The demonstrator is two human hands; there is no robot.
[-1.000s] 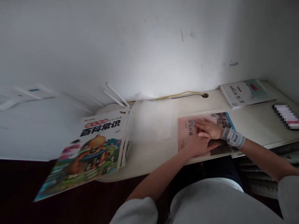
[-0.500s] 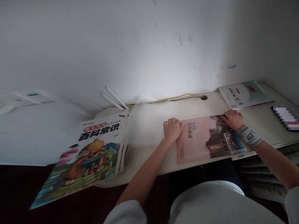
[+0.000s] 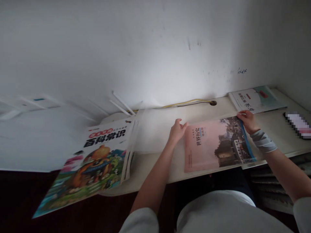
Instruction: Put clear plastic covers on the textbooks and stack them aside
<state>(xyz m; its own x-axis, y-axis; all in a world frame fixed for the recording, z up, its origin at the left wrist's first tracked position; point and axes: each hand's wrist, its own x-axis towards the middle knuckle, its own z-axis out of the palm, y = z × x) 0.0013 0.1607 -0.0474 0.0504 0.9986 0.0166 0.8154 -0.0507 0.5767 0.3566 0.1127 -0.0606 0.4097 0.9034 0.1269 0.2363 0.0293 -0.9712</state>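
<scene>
A pink book (image 3: pixel 204 150) with a castle picture and a blue edge at its right lies flat on the white desk (image 3: pixel 150 163). What looks like a clear film shows along its right side and top. My right hand (image 3: pixel 248 121), with a grey wrap on the wrist, pinches at the book's upper right corner; whether it grips page, cover or film is hard to see. By the upper left corner is my left hand (image 3: pixel 177 131), its thumb close to the book's edge and its index finger apart from the thumb.
Large picture books (image 3: pixel 102 161) are stacked at the left, overhanging the desk's front edge. Farther back right lies a pale green and white book (image 3: pixel 255 99), with a blurred-out phone (image 3: pixel 298 124) nearer. A yellow cable (image 3: pixel 184 103) runs along the wall into a desk hole (image 3: pixel 213 103).
My right hand has shifted up a little and now pinches the book's upper right corner, with its blue edge uncovered. My left hand's fingers have lifted and spread from the thumb.
</scene>
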